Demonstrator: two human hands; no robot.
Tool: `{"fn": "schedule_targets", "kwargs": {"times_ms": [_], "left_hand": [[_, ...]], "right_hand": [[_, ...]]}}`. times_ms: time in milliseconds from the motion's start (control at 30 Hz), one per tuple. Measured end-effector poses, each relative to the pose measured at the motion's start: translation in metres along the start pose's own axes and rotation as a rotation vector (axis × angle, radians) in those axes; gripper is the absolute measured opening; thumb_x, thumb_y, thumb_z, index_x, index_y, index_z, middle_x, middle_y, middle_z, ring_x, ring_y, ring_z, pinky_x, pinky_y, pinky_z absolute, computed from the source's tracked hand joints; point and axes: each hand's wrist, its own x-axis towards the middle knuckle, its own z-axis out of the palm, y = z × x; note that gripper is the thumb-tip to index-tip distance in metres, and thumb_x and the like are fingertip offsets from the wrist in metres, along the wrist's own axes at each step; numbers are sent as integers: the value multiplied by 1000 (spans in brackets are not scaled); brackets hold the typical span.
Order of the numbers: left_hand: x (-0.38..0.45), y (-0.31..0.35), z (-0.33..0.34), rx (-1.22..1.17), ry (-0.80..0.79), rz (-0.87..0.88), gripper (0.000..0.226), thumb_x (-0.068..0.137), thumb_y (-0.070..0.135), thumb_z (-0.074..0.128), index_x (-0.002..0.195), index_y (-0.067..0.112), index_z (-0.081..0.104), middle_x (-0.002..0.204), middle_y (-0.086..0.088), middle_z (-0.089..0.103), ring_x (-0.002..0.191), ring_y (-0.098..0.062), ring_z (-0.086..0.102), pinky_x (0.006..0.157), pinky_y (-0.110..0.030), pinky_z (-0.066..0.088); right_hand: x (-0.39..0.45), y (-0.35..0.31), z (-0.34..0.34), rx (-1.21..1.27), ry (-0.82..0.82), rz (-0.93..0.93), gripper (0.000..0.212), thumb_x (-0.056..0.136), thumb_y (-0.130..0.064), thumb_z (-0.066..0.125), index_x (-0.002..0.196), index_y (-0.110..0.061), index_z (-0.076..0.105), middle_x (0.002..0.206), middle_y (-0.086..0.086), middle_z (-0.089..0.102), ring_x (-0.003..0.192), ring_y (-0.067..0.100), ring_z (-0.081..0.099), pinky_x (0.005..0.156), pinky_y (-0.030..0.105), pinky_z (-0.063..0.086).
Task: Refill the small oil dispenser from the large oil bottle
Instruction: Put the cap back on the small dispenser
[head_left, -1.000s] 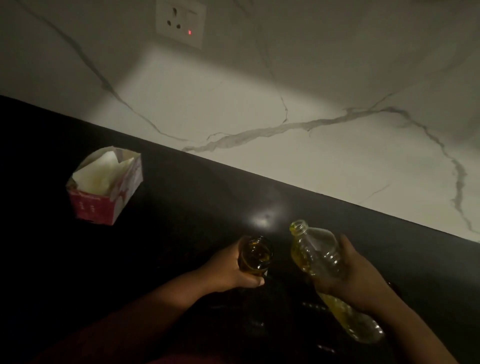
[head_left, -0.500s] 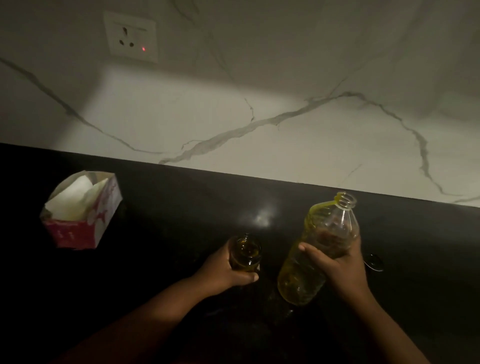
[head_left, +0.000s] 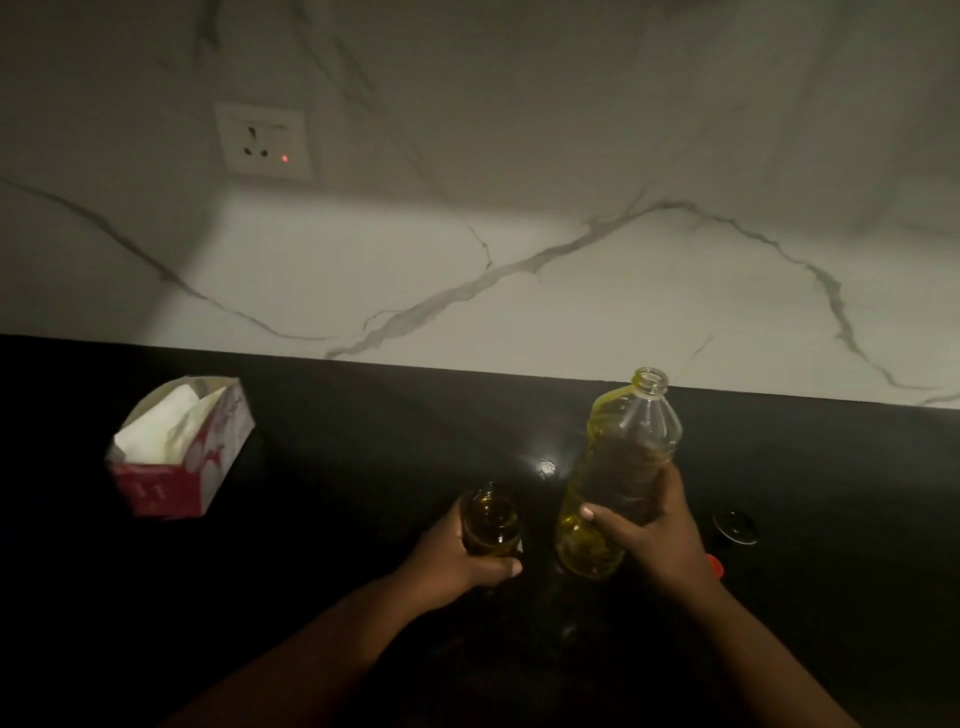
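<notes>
We log: left grip (head_left: 457, 558) clasps small oil dispenser (head_left: 491, 519), uncapped, on desk (head_left: 363, 441). Right grip (head_left: 654, 540) grasps large oil bottle (head_left: 618, 467), near upright, just right of dispenser. Pour seems finished; next, we judge: set bottle down, recap both.

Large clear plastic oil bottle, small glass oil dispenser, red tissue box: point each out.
Large clear plastic oil bottle (head_left: 623, 457): head view, mid body.
Small glass oil dispenser (head_left: 491, 519): head view, open mouth.
Red tissue box (head_left: 156, 488): head view, front wall.

Tissue box (head_left: 179, 449) (far left) and cap (head_left: 734, 526) flank open counter (head_left: 374, 441).
</notes>
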Motion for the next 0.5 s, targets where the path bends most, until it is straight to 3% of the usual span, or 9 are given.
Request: {"fn": "schedule_targets", "kwargs": {"times_ms": [100, 167, 267, 367, 500], "left_hand": [[-3, -3, 7, -7, 62, -1, 66, 62, 14, 89, 117, 26, 53, 104, -2, 73, 101, -13, 69, 84, -28, 56], [-3, -7, 11, -4, 98, 0, 66, 60, 17, 90, 116, 24, 55, 103, -1, 74, 100, -14, 70, 89, -36, 55], [-5, -2, 23, 5, 128, 9, 59, 65, 6, 87, 112, 22, 56, 100, 5, 75, 95, -13, 71, 81, -30, 55], [-5, -2, 32, -27, 120, 7, 58, 63, 3, 87, 112, 13, 57, 97, -6, 74, 89, -23, 72, 70, -38, 60], [-4, -4, 35, -22, 101, -23, 74, 56, 28, 94, 118, 9, 58, 107, -10, 72, 100, -25, 70, 81, -42, 59]], "right_hand": [[-10, 8, -27, 71, 62, -1, 88, 64, -36, 75, 139, -31, 31, 126, -12, 49, 110, 6, 51, 90, 32, 46], [-12, 15, -49, 86, 194, 17, 68, 71, -38, 70, 132, -28, 41, 118, -4, 56, 103, 12, 57, 82, 31, 50], [-9, 38, -93, -51, 386, 70, 44, 79, -28, 73, 116, -27, 49, 103, 1, 60, 90, 15, 62, 65, 24, 50], [4, 73, -128, -219, 369, 169, 56, 72, -26, 79, 118, -28, 48, 113, 3, 57, 95, 17, 60, 84, 40, 53], [18, 100, -143, -283, 215, 238, 85, 59, -24, 87, 131, -26, 41, 125, 6, 49, 108, 23, 57, 96, 45, 49]]}}
